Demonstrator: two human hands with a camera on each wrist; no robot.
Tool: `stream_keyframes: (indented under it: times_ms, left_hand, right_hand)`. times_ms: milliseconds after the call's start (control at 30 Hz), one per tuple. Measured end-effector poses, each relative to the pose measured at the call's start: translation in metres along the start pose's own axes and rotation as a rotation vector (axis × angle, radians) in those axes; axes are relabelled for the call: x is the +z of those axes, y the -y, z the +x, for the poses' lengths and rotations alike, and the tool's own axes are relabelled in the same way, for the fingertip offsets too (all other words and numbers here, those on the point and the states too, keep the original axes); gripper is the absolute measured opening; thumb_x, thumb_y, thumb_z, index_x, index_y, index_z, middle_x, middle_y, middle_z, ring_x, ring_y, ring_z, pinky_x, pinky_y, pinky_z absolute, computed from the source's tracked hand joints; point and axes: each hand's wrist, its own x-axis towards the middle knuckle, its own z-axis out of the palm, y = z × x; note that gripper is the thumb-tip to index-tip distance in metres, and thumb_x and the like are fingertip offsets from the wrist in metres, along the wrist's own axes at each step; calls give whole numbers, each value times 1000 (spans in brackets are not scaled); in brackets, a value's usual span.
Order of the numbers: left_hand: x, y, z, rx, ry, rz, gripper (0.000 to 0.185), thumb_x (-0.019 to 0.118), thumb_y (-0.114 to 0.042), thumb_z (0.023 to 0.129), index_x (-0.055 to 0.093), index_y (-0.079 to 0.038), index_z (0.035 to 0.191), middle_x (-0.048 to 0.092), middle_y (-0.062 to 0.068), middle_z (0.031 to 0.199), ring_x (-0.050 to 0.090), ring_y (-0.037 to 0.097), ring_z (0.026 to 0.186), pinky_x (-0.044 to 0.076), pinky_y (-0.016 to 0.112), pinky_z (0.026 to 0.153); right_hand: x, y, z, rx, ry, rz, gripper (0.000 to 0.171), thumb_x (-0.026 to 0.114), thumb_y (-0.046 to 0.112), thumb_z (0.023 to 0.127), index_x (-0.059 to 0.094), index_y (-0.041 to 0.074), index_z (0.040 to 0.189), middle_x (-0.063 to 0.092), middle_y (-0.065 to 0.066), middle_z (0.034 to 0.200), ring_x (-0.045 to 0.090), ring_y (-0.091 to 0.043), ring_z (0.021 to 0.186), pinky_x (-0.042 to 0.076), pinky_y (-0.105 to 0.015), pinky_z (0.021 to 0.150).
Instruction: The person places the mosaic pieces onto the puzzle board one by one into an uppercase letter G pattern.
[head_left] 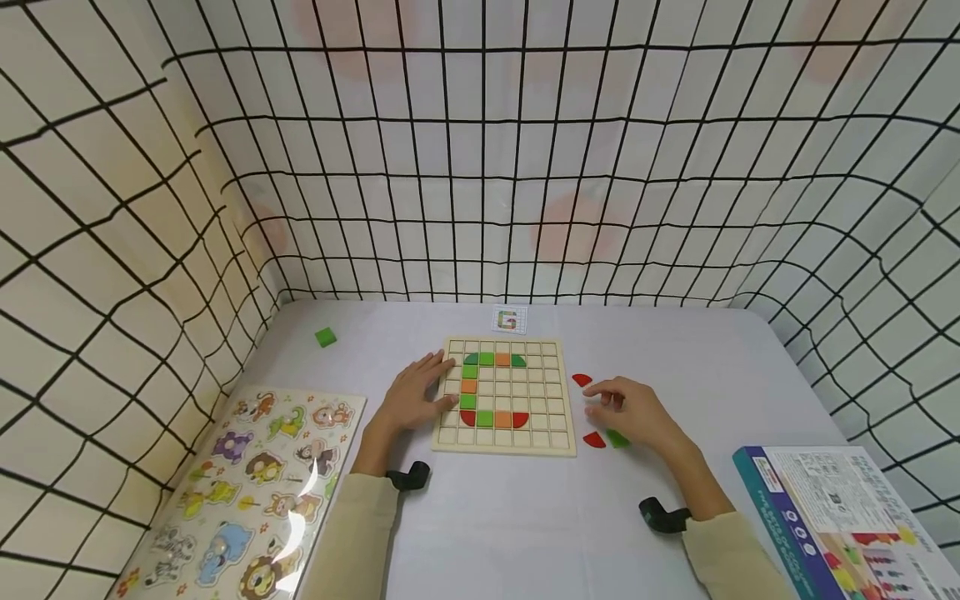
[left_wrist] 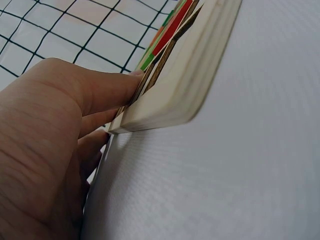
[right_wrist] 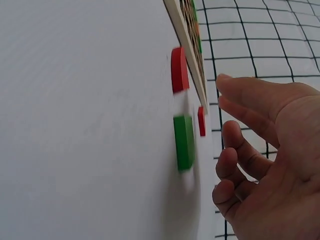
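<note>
Resting flat with fingers straight, the left hand (head_left: 417, 395) presses on the near-left edge of the wooden grid board (head_left: 558, 417); its wrist view adds that the fingertips (left_wrist: 131, 76) touch the board's top face by the corner, while the thick pale side of the board (left_wrist: 190, 70) fills the frame. Just right of that hand, the tiles set in the board (head_left: 486, 390) form a C shape: five green, three orange and two red on the head view.

Right of the board, the right hand (head_left: 632, 410) hovers loosely spread, holding nothing. Three loose pieces lie by it: one red piece (head_left: 581, 380) beyond its fingertips, another red piece (head_left: 594, 440) and one green piece (head_left: 618, 437) at its near side. Its wrist view shows these standing clear of the bench (right_wrist: 75, 125), untouched, fingers (right_wrist: 240, 145) half curled.
</note>
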Motion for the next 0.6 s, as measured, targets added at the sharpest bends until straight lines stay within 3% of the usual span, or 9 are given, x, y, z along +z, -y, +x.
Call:
stream_keyframes:
  times_ms: [400, 600]
  left_hand:
    - [1, 0, -1, -7, 0, 21, 74, 59, -50, 96, 40, -19, 160, 27, 4, 171, 21, 29, 160, 17, 56, 130]
    - [2, -1, -1, 0, -6, 7, 74, 59, -50, 95, 41, -18, 159, 28, 5, 171, 21, 29, 160, 17, 57, 129]
  right_hand:
    - [-17, -31, -31, 39, 24, -40, 31, 81, 26, 88, 76, 18, 117, 60, 1, 90, 51, -19, 87, 45, -25, 70]
    - [-23, -35, -41, 8, 83, -63, 35, 85, 24, 84, 76, 22, 117, 64, 4, 98, 55, -17, 95, 52, -27, 82]
